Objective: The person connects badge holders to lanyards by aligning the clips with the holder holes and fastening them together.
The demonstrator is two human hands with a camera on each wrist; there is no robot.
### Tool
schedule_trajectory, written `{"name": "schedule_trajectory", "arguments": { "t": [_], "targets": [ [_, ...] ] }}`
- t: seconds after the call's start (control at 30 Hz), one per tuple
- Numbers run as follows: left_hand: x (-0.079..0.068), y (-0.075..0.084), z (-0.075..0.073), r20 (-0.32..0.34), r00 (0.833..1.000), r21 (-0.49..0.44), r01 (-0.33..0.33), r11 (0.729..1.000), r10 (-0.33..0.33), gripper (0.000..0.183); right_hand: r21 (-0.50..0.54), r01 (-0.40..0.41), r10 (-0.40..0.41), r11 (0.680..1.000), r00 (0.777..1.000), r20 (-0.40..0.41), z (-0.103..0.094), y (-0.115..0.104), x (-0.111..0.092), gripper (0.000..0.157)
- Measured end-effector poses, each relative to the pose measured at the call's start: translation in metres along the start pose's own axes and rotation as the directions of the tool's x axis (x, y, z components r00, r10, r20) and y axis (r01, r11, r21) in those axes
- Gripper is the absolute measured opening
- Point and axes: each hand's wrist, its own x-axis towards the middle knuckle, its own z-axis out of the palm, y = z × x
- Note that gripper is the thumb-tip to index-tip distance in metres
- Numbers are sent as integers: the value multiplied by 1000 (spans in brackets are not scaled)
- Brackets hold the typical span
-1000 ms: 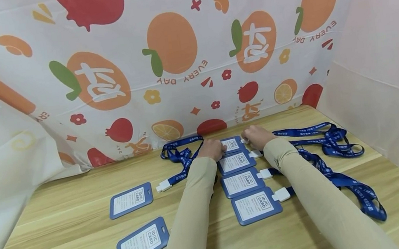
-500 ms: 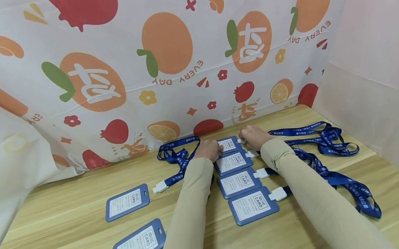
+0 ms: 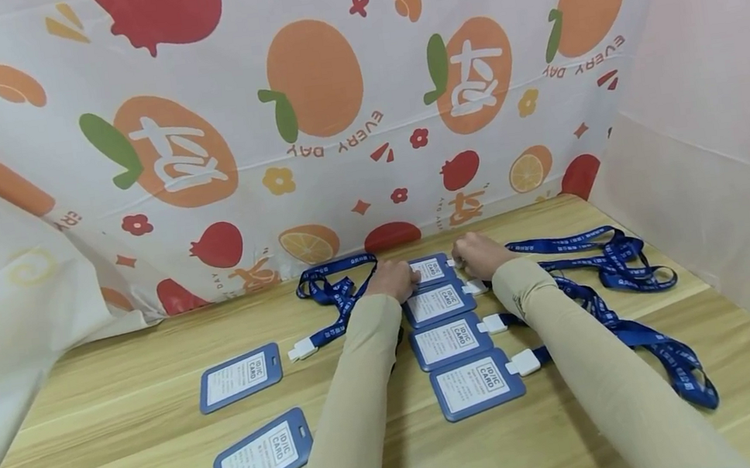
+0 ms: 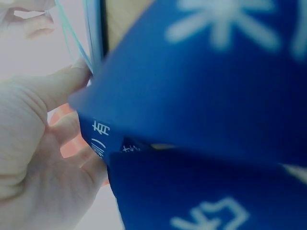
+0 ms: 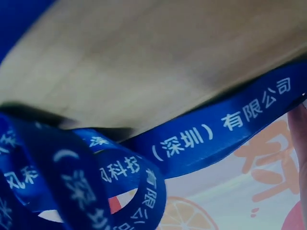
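In the head view, several blue ID card holders form a column. My left hand (image 3: 392, 280) grips the left edge of the farthest card holder (image 3: 431, 269); in the left wrist view the thumb (image 4: 72, 81) presses its edge. My right hand (image 3: 479, 254) pinches the white clip (image 3: 452, 263) at that holder's right end, with the fingertips mostly hidden. From there the blue lanyard (image 3: 559, 245) runs to the right; its printed strap (image 5: 182, 143) fills much of the right wrist view. Below lie the second holder (image 3: 437, 301), third holder (image 3: 450, 339) and nearest holder (image 3: 478, 385), each with a white clip.
Two loose card holders, one farther back (image 3: 240, 377) and one nearer (image 3: 262, 460), lie left of my arms. Another lanyard (image 3: 341, 300) with a white clip (image 3: 302, 349) lies by my left hand. More lanyards (image 3: 672, 361) tangle at right. A fruit-print curtain (image 3: 328, 193) backs the wooden table.
The head view has shifted slightly. Both hands stay at the farthest card holder and its clip, with little visible movement.
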Motion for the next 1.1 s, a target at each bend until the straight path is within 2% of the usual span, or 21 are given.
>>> {"name": "schedule_trajectory", "arguments": {
  "t": [0.37,0.7,1.1],
  "targets": [
    [0,0,2,8,1000,-32,14,999,-13,30,6,36,-36,999,999,-5,-2,2,-2,20],
    [1,-1,1,-3,1000,5,-6,1000,6,31,-3,67,-67,998,997,-35,0,4,-1,22],
    [0,-1,1,-25,999,19,-26,999,26,30,-26,56,-57,998,998,-27,-1,2,-1,19]
  ]
}}
